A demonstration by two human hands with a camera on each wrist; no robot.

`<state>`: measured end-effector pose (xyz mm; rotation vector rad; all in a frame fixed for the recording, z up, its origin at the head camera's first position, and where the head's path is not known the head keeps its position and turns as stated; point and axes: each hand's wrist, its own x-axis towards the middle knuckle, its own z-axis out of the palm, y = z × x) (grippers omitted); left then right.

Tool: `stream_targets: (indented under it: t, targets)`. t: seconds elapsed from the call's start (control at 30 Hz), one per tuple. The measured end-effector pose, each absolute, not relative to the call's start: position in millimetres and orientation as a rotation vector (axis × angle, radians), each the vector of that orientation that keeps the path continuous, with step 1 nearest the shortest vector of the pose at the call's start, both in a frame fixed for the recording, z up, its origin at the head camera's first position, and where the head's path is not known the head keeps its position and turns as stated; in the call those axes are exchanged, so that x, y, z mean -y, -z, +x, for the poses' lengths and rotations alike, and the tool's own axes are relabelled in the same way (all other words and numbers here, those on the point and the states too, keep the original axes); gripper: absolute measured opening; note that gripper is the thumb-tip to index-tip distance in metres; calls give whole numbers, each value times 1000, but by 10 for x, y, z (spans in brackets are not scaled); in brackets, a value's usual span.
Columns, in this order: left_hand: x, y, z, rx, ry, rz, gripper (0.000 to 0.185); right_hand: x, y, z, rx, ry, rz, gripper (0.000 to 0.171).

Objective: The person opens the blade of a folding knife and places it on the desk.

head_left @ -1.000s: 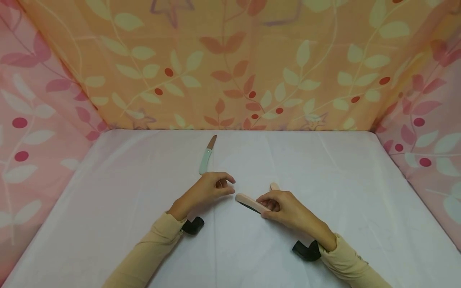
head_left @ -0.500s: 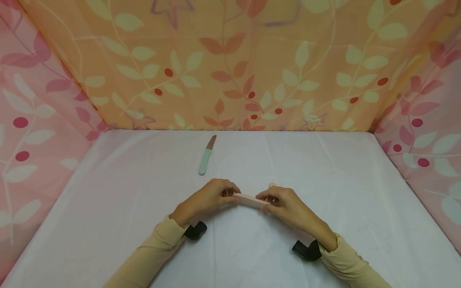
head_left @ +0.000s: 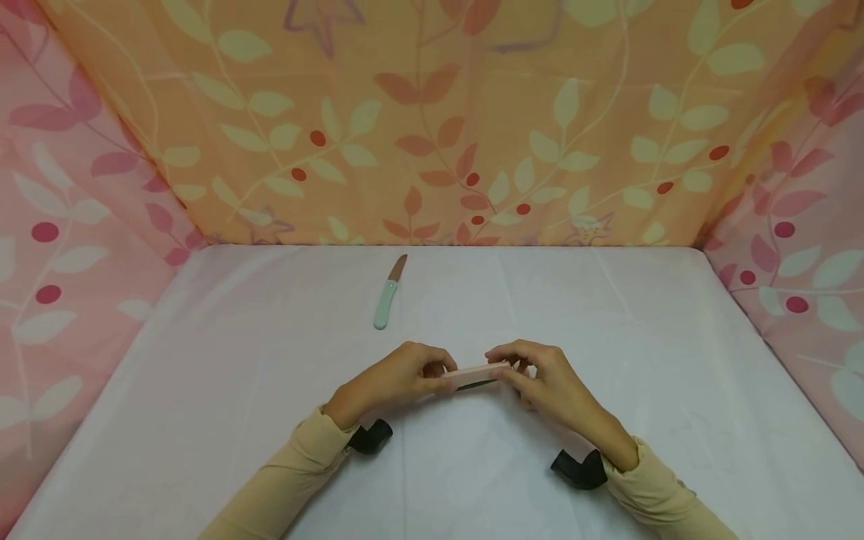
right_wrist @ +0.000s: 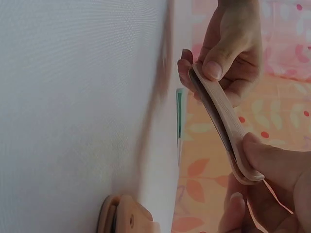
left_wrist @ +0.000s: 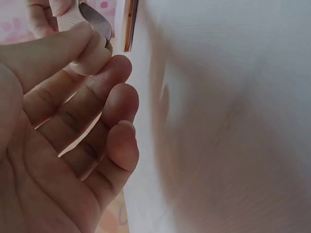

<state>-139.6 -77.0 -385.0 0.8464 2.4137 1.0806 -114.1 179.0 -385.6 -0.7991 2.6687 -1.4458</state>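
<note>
Pale pink, slim and slightly curved, the folded pocket knife with a wooden-looking handle (head_left: 478, 373) is held between both hands just above the white cloth-covered table (head_left: 607, 337), at the 6 o'clock side of the surface. A dark metal edge shows along its underside in the head view; in the right wrist view the same dark strip (right_wrist: 214, 116) runs along the handle's inner edge.

Left hand (head_left: 398, 375): thumb and fingertips pinch the left end of the pink knife, fingers curled. The left wrist view shows the thumb pressed on a rounded metal end (left_wrist: 95, 22).

Right hand (head_left: 540, 375): thumb and fingers pinch the right end, fingers curled round it.

Count of items:
- Pink folding knives in hand: one.
- A second pale pink wooden-looking piece (right_wrist: 129, 218) lies on the table below the right hand, seen in the right wrist view only; what it is cannot be told.
- Small knife with a pale green handle and brown blade (head_left: 389, 292): one, lying flat at 11 o'clock from the hands, well apart from them, blade pointing toward 12 o'clock.
- Black wrist mounts (head_left: 574, 471): two, one per wrist.
</note>
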Motion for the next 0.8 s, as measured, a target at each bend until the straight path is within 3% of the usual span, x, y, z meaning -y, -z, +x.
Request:
stream_targets:
  t: [0.37,0.8]
  targets:
    - [762,3852,-1386,-2463,-1146,884,13,-1739,3843,-1110,-2649,1614,-693,22]
    - [763,3807,-1391,-2473,-1271,840,16,-1761,3814,-1143,-2701,1531,-504,39]
